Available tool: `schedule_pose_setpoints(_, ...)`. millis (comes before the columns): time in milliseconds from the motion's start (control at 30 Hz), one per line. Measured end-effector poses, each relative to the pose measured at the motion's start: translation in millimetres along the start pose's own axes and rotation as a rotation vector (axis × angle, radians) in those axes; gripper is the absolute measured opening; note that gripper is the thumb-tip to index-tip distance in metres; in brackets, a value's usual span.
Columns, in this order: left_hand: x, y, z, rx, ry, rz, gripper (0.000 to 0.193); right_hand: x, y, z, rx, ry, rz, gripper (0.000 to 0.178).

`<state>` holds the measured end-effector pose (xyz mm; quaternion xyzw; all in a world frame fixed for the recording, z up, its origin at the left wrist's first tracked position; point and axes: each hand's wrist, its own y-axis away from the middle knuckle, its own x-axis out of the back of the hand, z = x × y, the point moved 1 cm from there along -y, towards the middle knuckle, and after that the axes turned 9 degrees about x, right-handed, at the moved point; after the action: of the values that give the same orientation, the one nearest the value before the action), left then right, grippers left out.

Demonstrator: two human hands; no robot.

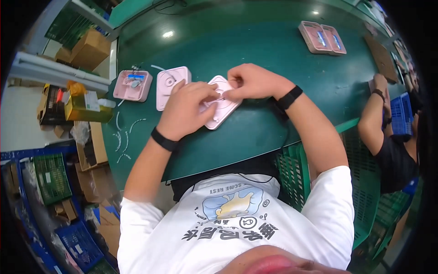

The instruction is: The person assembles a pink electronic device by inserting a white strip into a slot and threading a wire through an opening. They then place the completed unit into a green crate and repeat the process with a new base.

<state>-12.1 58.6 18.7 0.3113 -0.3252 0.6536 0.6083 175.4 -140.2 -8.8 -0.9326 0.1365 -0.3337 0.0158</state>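
In front of me on the green table lies a pink plastic cover [224, 114] with rounded corners and ring-shaped grooves. Over its left side, my left hand [188, 107] is closed, with curled fingers against the cover. From the far right, my right hand [258, 82] is closed too, its thumb and index finger pinched together near the middle of the cover. Whatever small part sits between the fingertips is hidden. Just left of this cover lies a second pink cover [163, 95] with a round centre and a whitish strip [160, 68] at its far end.
Further left stands an open pink case [143, 89] with a blue part and wires inside. Cut clear tubing pieces [118, 139] lie near the left edge. Another open pink case [321, 39] sits far right. Beside the table are green crates [294, 176]; a co-worker's arm [372, 123] rests at right.
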Motion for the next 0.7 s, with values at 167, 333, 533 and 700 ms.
schedule_pose_setpoints(167, -21.9, 1.1, 12.0, -0.085, -0.065, 0.243, 0.010, -3.8, -6.3, -5.6, -0.167, -0.185, -0.020, 0.029)
schedule_pose_setpoints(333, -39.3, -4.3, 15.2, -0.103, -0.108, 0.399, 0.009, -2.8, -5.3, -9.6, -0.150, -0.165, -0.027, 0.026)
schedule_pose_setpoints(533, -47.4, -4.2, 21.8, -0.134, -0.114, 0.525, 0.012, -2.1, -0.2, -12.4, -0.134, -0.137, -0.038, 0.020)
schedule_pose_setpoints(700, -38.3, -3.4, 21.7, 0.052, 0.007, 0.352, 0.019, -3.2, 0.2, -10.3, -0.136, -0.152, -0.030, 0.019)
